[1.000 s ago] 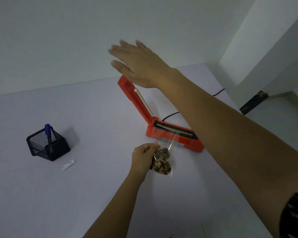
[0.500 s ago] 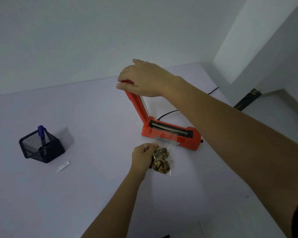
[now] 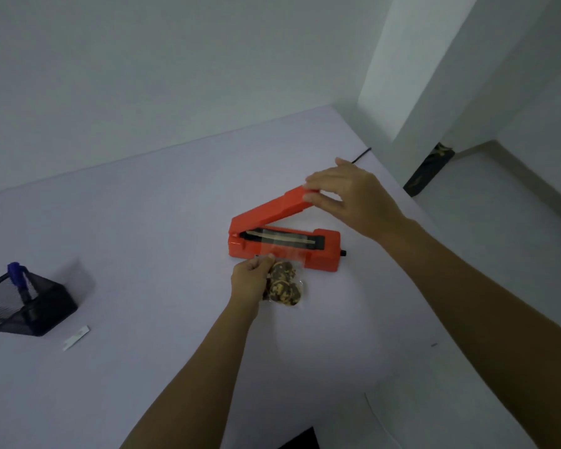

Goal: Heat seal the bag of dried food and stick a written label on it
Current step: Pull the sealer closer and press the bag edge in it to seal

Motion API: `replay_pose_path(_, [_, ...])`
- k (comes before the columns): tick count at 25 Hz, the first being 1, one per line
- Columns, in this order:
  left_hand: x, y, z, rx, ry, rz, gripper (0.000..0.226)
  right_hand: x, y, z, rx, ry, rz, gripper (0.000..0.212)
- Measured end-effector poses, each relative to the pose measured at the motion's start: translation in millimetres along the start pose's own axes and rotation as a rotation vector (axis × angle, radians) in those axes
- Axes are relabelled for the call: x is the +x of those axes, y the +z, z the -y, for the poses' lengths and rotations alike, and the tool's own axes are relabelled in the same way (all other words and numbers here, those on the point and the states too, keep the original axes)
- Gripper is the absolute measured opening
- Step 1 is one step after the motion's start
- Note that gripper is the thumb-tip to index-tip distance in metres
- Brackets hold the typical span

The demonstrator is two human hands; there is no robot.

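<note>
Left hand [image 3: 250, 280], centre frame: grip pinched on the clear bag of dried food [image 3: 284, 285], which lies on the white worktop [image 3: 143, 238], its open mouth laid over the sealing strip; red heat sealer [image 3: 285, 244] just beyond, lid half lowered; right hand [image 3: 350, 197]: fingers curled over the lid's free end; far left: black mesh holder [image 3: 26, 306] with blue pen [image 3: 17, 273], small label [image 3: 76, 338] beside it.

place: plain indoor room, type unclear | cues: bare white walls [image 3: 175, 76], white table [image 3: 143, 238], mesh pen holder [image 3: 26, 306]
</note>
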State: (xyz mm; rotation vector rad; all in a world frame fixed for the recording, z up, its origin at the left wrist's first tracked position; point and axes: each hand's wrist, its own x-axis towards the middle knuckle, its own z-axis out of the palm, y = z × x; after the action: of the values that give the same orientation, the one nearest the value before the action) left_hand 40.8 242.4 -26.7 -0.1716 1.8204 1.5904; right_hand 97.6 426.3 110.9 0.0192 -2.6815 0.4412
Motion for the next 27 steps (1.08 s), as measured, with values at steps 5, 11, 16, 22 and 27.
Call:
replay_pose_path(5, [5, 1, -4, 0.017, -0.003, -0.012, 0.021, -15, 8, -11, 0.028, 0.064, -0.016, 0.032])
replay_pose_path(11, [7, 1, -4, 0.062, 0.013, -0.013, 0.023, -22, 13, -13, 0.024, 0.055, -0.073, 0.031])
replay_pose_path(16, [8, -1, -5, 0.100, 0.045, -0.011, 0.035, -47, 27, -24, -0.034, 0.091, -0.051, 0.032])
replay_pose_path(22, [2, -2, -3, 0.114, 0.042, -0.014, 0.028, -75, 44, -33, 0.002, 0.216, -0.011, 0.036])
replay_pose_path(27, [-24, -13, 24, 0.082, -0.008, 0.013, 0.024, -79, 48, -5, 0.061, 0.297, -0.214, 0.046])
